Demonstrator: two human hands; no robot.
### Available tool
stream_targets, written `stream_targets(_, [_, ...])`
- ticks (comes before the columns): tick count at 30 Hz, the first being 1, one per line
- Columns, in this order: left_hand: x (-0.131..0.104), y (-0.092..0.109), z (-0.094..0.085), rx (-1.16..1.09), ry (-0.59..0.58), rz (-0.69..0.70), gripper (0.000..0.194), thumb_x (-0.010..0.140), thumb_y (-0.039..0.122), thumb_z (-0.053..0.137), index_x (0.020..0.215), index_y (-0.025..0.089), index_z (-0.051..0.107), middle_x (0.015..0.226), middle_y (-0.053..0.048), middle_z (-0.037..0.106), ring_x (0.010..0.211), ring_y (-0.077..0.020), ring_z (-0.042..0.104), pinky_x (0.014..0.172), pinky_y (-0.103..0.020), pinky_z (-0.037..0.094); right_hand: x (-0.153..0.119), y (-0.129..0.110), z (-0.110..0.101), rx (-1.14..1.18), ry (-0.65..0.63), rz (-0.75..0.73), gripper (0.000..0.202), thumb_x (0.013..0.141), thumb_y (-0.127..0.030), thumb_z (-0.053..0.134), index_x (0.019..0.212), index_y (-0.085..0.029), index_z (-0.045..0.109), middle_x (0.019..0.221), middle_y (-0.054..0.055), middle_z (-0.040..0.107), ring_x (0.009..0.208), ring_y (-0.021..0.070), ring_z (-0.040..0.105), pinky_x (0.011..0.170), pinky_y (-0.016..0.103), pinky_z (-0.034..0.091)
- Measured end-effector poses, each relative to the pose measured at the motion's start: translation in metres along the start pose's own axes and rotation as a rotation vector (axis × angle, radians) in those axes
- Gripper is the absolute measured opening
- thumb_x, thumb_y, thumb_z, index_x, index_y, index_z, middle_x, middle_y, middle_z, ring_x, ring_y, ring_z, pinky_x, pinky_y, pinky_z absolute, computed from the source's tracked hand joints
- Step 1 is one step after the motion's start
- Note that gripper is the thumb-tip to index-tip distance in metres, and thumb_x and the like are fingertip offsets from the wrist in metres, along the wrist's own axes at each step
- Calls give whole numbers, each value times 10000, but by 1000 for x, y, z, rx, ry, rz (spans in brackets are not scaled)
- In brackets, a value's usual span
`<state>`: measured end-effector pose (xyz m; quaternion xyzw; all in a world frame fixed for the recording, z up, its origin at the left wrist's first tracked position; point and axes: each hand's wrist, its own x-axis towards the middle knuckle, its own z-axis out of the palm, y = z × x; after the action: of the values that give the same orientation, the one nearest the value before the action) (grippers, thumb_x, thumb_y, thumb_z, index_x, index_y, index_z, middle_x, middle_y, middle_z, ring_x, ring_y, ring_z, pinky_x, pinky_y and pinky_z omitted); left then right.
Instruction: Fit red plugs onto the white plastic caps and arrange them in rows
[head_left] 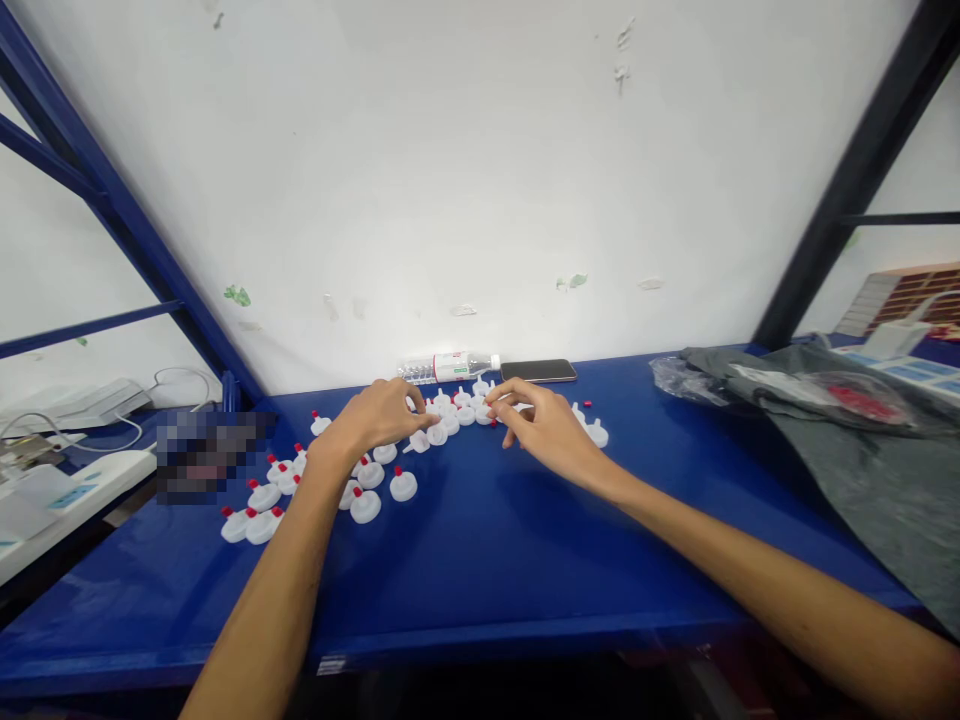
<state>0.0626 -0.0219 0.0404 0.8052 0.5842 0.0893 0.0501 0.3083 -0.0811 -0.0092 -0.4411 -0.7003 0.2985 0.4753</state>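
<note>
Left hand (375, 414), right hand (546, 428) near white caps (365, 507); grips unclear; table's front edge (525, 638) apart

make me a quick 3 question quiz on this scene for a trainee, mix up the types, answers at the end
1. True or false: the bottle stands upright.
2. Fill in: the white lids nearest the front edge of the blue table have ____ tips.
3. Where does the phone lie? a) inside a bag b) beside the bottle's white cap c) at the table's front edge

Key: 1. False, it lies on its side. 2. red. 3. b
</note>
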Motion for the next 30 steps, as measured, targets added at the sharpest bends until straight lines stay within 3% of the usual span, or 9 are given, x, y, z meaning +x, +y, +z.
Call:
stream_targets(3, [-1, 3, 6, -9, -118, -29, 380, 639, 579, 783, 839, 256, 794, 796, -76, 771, 723, -257, 691, 588, -288, 422, 0, 1, 1, -7, -8, 4, 172, 932, -303, 539, 1011, -229, 673, 989, 18, 735, 566, 131, 698, 581, 270, 468])
stream_targets(6, [0, 4, 12, -20, -162, -41, 375, 580, 531, 830, 823, 248, 789, 743, -62, 760, 678, -248, 679, 569, -284, 411, 0, 2, 1, -18, -20, 0, 186, 932, -296, 532, 1025, -233, 680, 964, 12, 739, 569, 132, 698, 565, 266, 451])
stream_targets(13, [-2, 6, 7, -73, -202, -17, 275, 652, 490, 772, 738, 229, 773, 700, -40, 746, 591, -194, 648, 526, -262, 409, -2, -3, 0, -19, -35, -4, 188, 931, -264, 515, 1011, -229, 682, 920, 6, 737, 572, 135, 697, 565, 265, 452])
stream_targets(17, [-7, 10, -10, -219, -122, 4, 344, 742, 548, 702, 677, 215, 757, 607, -43, 695, 510, -160, 564, 456, -260, 364, -2, -5, 0, -24, -32, -7, 205, 955, -300, 519, 1059, -234, 683, 905, 10, 739, 577, 141, 695, 587, 273, 471])
stream_targets(20, [-11, 18, -18, -413, -64, 47, 371, 767, 564, 702, 694, 207, 771, 606, -50, 692, 501, -144, 530, 451, -259, 354, -4, -7, 0, -26, -64, -16, 280, 961, -377, 570, 1199, -261, 662, 1005, 27, 750, 616, 150, 704, 620, 283, 501])
stream_targets(24, [-15, 35, -15, -600, -177, 166, 370, 799, 565, 702, 752, 208, 789, 658, -37, 708, 520, -123, 518, 500, -257, 388, -7, -10, 3, -53, -159, -74, 529, 911, -430, 683, 1415, -335, 551, 1240, 46, 718, 710, 167, 710, 705, 315, 537])
stream_targets(27, [-15, 45, -9, -648, -244, 214, 401, 790, 600, 706, 808, 210, 796, 623, -25, 664, 534, -127, 528, 493, -250, 374, -8, -10, 5, -74, -190, -153, 412, 943, -442, 653, 1340, -334, 632, 1223, 27, 730, 716, 170, 689, 705, 316, 532])
stream_targets(30, [-14, 47, -8, -624, -258, 213, 427, 801, 611, 687, 882, 205, 792, 592, -17, 646, 512, -128, 524, 473, -244, 343, -6, -6, 5, -117, -150, -219, 240, 971, -396, 624, 1158, -295, 736, 1038, 12, 774, 718, 176, 679, 706, 303, 516])
